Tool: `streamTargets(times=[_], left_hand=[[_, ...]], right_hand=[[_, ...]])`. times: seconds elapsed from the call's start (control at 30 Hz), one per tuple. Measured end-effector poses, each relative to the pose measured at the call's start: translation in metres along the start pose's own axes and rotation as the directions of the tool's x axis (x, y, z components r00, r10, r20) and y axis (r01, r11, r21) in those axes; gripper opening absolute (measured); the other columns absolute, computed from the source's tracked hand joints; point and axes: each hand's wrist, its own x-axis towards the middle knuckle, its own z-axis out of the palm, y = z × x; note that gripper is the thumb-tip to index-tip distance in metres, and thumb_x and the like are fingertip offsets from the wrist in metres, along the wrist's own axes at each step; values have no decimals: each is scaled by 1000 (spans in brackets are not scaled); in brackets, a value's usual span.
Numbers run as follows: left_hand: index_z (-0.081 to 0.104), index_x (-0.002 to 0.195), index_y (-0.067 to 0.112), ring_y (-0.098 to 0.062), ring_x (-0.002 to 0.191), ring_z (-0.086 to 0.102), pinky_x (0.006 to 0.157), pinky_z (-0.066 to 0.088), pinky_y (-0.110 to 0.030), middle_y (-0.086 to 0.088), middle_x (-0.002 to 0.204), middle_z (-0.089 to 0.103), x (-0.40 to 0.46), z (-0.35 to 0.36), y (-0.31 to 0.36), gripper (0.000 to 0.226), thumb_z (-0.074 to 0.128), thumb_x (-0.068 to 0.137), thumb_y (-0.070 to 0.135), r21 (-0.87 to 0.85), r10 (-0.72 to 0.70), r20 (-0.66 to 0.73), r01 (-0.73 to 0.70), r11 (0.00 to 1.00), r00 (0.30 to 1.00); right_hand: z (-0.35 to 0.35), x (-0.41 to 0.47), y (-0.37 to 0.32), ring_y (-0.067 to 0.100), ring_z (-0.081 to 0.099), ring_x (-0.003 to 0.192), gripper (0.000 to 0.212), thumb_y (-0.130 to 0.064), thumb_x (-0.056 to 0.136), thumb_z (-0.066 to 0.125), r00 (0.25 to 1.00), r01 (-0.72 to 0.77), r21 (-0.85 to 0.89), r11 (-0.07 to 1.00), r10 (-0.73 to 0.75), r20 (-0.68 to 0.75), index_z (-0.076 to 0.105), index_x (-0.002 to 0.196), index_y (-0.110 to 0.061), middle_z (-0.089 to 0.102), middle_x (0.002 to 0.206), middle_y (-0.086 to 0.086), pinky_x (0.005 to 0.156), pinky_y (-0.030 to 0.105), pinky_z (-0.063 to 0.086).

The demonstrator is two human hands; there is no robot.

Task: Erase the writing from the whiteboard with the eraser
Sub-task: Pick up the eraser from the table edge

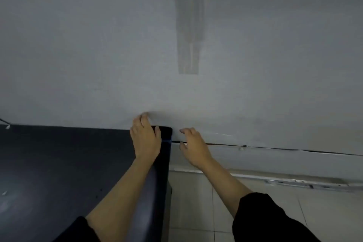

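No whiteboard and no eraser show in the head view. My left hand (146, 136) reaches forward over the far right corner of a dark table (64, 165), fingers spread and touching the grey wall (117, 55). My right hand (193, 146) hovers beside the table, just to the right of that corner, fingers apart and curled, holding nothing. Both forearms are bare, with black sleeves at the bottom edge.
A thin black cable (275, 148) runs along the wall to the right of my right hand. A pale vertical patch (188, 45) marks the wall above. Light floor tiles (275, 212) lie to the right of the table, with a metal strip (294, 180) at the wall's base.
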Motion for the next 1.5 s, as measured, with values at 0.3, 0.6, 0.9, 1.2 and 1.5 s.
streamTargets(times=[0.3, 0.6, 0.9, 1.2, 1.5], left_hand=[[29, 147, 7, -33, 121, 36, 97, 36, -37, -15, 144, 33, 13, 24, -47, 60, 56, 94, 17, -25, -33, 293, 42, 999, 955], [52, 126, 17, -26, 112, 45, 87, 42, -36, -9, 123, 44, 8, 17, -54, 62, 73, 76, 46, 292, 26, 417, -161, 943, 909], [45, 131, 12, -19, 104, 54, 86, 46, -27, -5, 115, 53, -7, -25, -10, 63, 78, 79, 26, -377, 170, 231, -73, 923, 958], [50, 120, 25, 0, 94, 62, 78, 52, -14, 13, 105, 61, 2, -81, 72, 58, 84, 73, 26, -647, 144, -27, -127, 752, 989], [51, 125, 20, 4, 95, 62, 69, 50, -8, 9, 109, 63, -9, -133, 164, 49, 74, 83, 31, -860, -82, -216, -149, 488, 973]], right_hand=[[38, 35, -6, 18, 43, 129, 56, -12, 94, 57, 964, -258, 478, 840, 195, 179, 33, 145, -11, 41, 146, 7, 95, 7, 32], [33, 40, -9, 25, 54, 116, 50, -13, 92, 61, 910, -410, 589, 696, 351, 220, 46, 138, -4, 50, 138, 16, 95, 33, 46], [-22, 14, -20, 22, 56, 105, 40, -29, 94, 58, 886, -432, 680, 592, 421, 196, 50, 128, -11, 57, 125, 12, 85, 36, 48], [-112, -6, -55, 19, 61, 74, 28, -36, 97, 46, 909, -390, 841, 375, 304, 286, 61, 103, -13, 63, 85, 6, 67, 31, 51], [-194, -21, -87, 21, 64, 83, 31, -32, 98, 50, 978, -181, 907, 380, 166, 126, 59, 116, -9, 64, 97, 10, 71, 32, 56]])
